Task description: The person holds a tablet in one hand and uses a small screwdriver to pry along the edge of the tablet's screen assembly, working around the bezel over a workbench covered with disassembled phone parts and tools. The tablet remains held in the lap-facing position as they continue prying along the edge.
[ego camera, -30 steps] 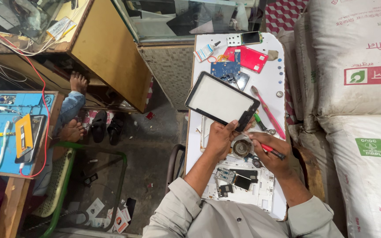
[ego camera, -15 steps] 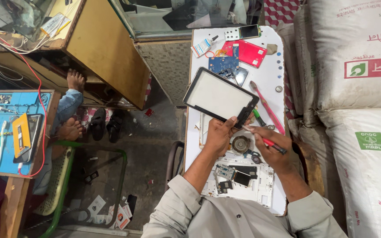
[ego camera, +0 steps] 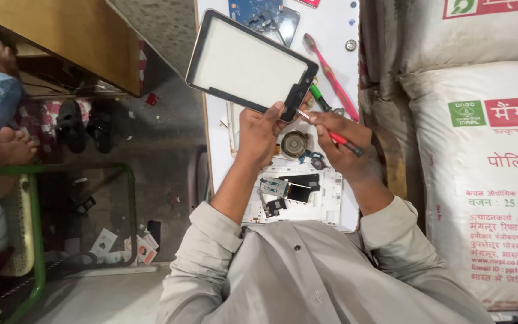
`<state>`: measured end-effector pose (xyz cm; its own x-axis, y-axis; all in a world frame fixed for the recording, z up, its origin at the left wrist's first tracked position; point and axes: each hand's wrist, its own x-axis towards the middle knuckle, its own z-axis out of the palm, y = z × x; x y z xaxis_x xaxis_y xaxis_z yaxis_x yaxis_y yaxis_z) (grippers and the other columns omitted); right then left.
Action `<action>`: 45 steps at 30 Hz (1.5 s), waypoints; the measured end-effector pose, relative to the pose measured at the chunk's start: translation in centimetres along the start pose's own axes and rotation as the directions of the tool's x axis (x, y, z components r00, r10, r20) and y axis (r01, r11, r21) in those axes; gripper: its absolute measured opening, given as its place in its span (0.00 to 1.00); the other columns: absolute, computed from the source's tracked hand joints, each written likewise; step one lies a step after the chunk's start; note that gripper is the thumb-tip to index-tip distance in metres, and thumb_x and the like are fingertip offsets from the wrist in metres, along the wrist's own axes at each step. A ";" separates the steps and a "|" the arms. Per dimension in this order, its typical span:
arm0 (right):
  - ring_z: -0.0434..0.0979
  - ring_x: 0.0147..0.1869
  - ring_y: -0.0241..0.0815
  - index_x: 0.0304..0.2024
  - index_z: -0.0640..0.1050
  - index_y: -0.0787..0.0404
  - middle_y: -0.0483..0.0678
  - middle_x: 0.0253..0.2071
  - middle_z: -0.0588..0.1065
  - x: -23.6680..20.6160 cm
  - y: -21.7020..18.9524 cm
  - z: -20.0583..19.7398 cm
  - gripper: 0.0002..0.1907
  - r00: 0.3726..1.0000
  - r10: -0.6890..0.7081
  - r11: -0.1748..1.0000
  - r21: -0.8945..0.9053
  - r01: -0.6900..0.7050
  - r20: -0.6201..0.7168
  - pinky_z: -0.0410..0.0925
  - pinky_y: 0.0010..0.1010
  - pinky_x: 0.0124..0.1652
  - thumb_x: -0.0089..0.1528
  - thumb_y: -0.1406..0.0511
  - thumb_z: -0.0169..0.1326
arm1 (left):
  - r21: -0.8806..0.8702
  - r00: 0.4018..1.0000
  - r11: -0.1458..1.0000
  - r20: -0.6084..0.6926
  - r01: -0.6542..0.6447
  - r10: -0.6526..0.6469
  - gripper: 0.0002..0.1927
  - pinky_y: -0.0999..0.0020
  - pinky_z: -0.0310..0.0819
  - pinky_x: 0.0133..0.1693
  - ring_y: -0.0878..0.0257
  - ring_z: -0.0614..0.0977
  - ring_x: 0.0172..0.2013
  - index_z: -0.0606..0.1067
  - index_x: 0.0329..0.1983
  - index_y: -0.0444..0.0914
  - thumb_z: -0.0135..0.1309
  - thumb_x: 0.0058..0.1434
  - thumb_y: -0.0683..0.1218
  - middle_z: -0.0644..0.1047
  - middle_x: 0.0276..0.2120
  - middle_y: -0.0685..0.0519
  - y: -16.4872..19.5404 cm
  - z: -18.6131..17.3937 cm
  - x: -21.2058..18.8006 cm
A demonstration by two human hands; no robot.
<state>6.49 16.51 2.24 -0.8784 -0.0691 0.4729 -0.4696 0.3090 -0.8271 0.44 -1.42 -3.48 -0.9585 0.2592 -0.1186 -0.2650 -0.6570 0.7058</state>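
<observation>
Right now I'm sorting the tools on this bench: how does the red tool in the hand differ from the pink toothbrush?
The red tool is held in the right hand, tip toward the tablet panel; the toothbrush lies untouched on the white table. The red tool looks shorter and ends in a thin metal tip; the toothbrush is longer, with a bristle head. Both are slim and reddish.

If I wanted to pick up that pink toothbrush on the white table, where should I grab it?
Probably the pink toothbrush by its bare lower handle, from the right, the sack side. It lies flat and slanted; its bristle head points away, and the right hand crowds the near end.
</observation>
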 end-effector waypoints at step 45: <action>0.84 0.52 0.44 0.45 0.78 0.67 0.56 0.46 0.81 0.4 0.4 -0.1 0.05 0.991 -0.117 0.992 0.049 0.113 0.069 0.77 0.31 0.52 0.67 0.75 0.54 | 0.059 0.997 0.998 0.073 -0.002 -0.002 0.15 0.60 0.84 0.51 0.52 0.86 0.46 0.75 0.51 0.21 0.51 0.72 0.42 0.81 0.46 0.35 1.5 1.3 -0.4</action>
<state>5.98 16.73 2.10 -0.8217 -0.1697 0.5440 -0.5699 0.2524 -0.7820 0.55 -1.62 -1.47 -0.9478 0.3112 -0.0690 -0.2560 -0.6145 0.7462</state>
